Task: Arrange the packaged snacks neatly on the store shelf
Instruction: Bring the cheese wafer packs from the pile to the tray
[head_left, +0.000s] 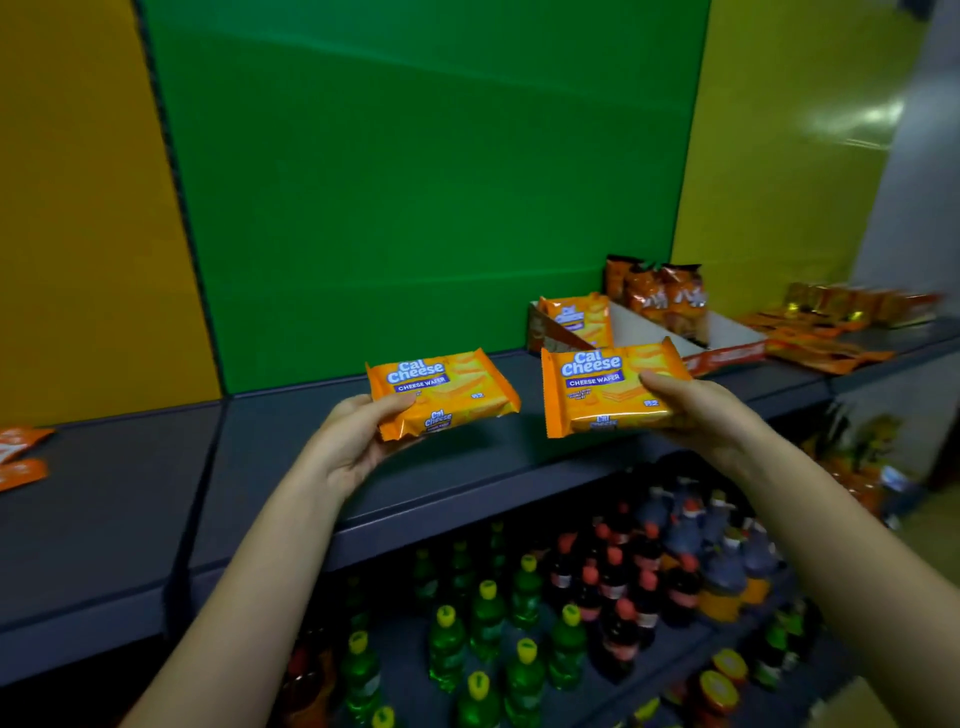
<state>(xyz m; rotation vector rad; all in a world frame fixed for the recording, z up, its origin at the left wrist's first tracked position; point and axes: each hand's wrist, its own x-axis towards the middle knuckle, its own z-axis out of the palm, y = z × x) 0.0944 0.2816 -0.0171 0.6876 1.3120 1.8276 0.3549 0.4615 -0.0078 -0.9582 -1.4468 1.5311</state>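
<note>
1. Orange foil wafer packs, one in each hand, are held above the grey shelf (467, 467) near its front edge, printed faces up.
2. The left hand (358, 441) grips the left pack (441, 392) at its near left corner (long axis running left to right, slightly tilted).
3. The right hand (696, 410) clasps the right pack (608, 387) by its right end, thumb on top.
4. A third pack (579, 317) stands upright in the cardboard display box (727, 343) towards the shelf's back edge.

Orange packets (21, 457) cut by left edge; far-right boxes (852, 304) blurred.
</note>
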